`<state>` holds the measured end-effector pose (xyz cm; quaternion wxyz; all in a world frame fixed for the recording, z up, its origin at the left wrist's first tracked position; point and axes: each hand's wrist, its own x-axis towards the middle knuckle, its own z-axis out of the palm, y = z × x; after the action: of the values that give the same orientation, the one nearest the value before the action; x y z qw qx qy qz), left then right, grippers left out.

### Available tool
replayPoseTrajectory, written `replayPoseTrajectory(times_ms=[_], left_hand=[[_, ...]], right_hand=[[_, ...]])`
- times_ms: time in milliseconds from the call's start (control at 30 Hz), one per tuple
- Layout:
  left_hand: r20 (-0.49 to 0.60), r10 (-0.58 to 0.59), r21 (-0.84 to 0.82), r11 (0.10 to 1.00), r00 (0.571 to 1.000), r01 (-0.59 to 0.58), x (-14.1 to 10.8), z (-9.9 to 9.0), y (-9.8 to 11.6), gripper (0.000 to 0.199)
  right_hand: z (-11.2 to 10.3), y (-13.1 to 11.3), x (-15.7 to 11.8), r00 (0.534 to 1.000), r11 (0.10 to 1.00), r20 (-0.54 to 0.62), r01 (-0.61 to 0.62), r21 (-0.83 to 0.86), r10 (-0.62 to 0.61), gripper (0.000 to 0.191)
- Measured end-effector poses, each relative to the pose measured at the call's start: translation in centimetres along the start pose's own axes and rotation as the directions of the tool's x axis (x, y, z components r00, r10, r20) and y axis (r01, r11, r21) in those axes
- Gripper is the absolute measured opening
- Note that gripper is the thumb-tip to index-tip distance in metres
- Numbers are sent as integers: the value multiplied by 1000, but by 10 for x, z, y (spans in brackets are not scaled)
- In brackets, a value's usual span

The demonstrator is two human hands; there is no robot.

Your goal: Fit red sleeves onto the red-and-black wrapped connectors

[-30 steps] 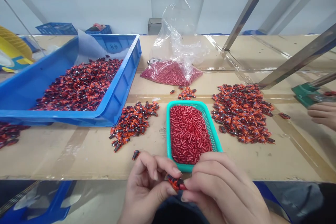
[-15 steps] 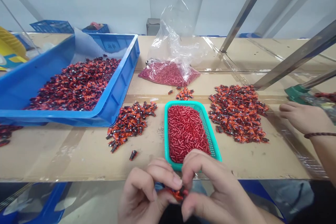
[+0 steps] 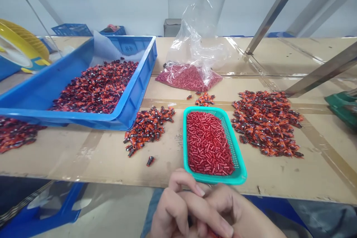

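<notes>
The left hand (image 3: 171, 214) and right hand (image 3: 237, 212) had moved lower, closed together on a small red piece (image 3: 212, 233), just below the teal basket (image 3: 206, 108) of red tubes (image 3: 208, 143).

Mesh tray (image 3: 184, 145) between left pile (image 3: 147, 128) and right pile (image 3: 264, 122); plastic bag (image 3: 195, 41) behind tray; crate (image 3: 69, 119) further left.

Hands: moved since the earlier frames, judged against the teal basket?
Yes. The left hand and right hand have drawn back toward the person. They now sit just below the near rim of the teal basket, no longer overlapping it.
</notes>
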<state>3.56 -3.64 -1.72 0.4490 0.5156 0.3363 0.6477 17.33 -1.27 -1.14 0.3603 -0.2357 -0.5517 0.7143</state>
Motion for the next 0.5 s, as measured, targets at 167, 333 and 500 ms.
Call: replayPoseTrajectory(times_ms=[167,333,500], left_hand=[[127,74,78,993,989,-84,13,-12,-2,24],[46,-29,559,829,999,-1,21,-76,-21,29],[135,-15,931,343,991,-122,26,-144,-50,28]], right_hand=[[-7,-1,-4,994,999,-105,40,-31,-43,58],[-84,-24,-13,826,601,-416,-122,-790,-380,33],[-190,-29,-26,626,10,-385,-516,-856,-679,41]])
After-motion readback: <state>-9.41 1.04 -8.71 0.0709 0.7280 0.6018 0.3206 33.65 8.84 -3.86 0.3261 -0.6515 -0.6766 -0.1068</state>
